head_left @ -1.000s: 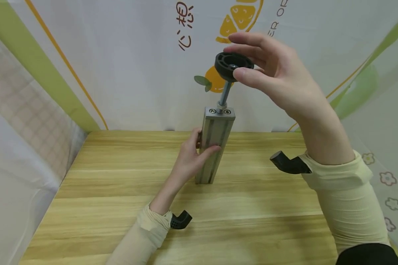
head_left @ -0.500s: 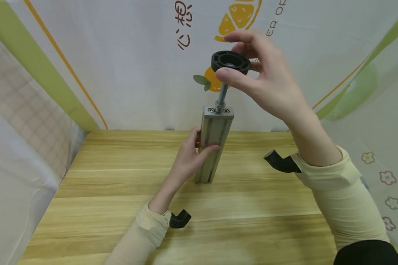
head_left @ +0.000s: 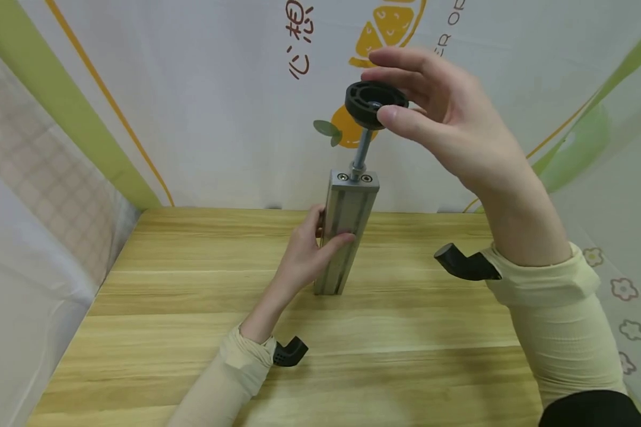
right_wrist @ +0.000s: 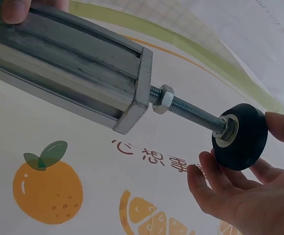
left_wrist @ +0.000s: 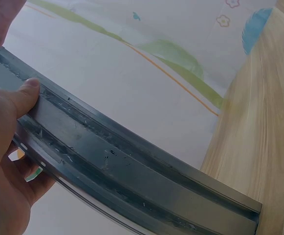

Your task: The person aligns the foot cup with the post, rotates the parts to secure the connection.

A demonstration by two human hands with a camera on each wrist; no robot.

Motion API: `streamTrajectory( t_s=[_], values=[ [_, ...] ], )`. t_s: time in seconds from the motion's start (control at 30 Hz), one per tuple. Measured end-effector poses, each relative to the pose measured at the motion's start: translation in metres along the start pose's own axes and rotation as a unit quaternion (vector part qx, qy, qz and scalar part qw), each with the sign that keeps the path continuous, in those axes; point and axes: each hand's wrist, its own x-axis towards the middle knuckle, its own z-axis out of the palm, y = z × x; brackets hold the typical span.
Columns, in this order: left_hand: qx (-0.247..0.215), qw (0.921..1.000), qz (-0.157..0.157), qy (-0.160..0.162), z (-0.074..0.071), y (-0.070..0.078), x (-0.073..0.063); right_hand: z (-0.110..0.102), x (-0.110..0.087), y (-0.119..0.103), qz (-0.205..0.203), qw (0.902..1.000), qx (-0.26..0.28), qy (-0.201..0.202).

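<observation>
- Silver-grey metal forms the profile (head_left: 347, 216), which stands on end on the wooden table (head_left: 192, 296); from my station I see the left hand (head_left: 305, 252) gripping its side, thumb across the front face.
- Up top, the right hand (head_left: 454, 118) pinches the rim of the black foot (head_left: 362, 111) between thumb and fingers.
- I judge the tall, narrow stance the main risk: should the left hand loosen, a sideways push up there could tip everything over.
- Twisting the foot might also turn the profile if that left grip is too light.
- For looks, I get a long grooved body, scuffed and flecked, with two screws (head_left: 343, 177) in its end cap (head_left: 354, 184).
- A threaded rod (head_left: 363, 145) joins cap and foot; a hex nut (right_wrist: 164, 99) sits near the cap, a second nut (right_wrist: 226, 127) against the foot.
</observation>
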Motion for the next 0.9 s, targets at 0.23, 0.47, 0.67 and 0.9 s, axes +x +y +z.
streamTrajectory(
  t_s=[0.23, 0.47, 0.67, 0.9],
  values=[
    [0.000, 1.0000, -0.001, 0.002, -0.001, 0.000, 0.000, 0.010, 0.006, 0.009, -0.019, 0.9809, -0.178, 0.076],
    [0.004, 0.9999, 0.012, 0.001, -0.001, -0.001, 0.001, 0.008, 0.004, 0.007, 0.005, 0.9919, -0.117, 0.049],
    [0.010, 0.9999, 0.004, -0.001, 0.000, 0.000, 0.002, -0.004, 0.004, 0.010, 0.012, 0.9991, 0.038, -0.009],
    [0.007, 0.9999, -0.011, 0.000, 0.000, 0.000, 0.001, -0.009, 0.006, 0.017, -0.011, 0.9947, 0.092, -0.045]
  ],
)
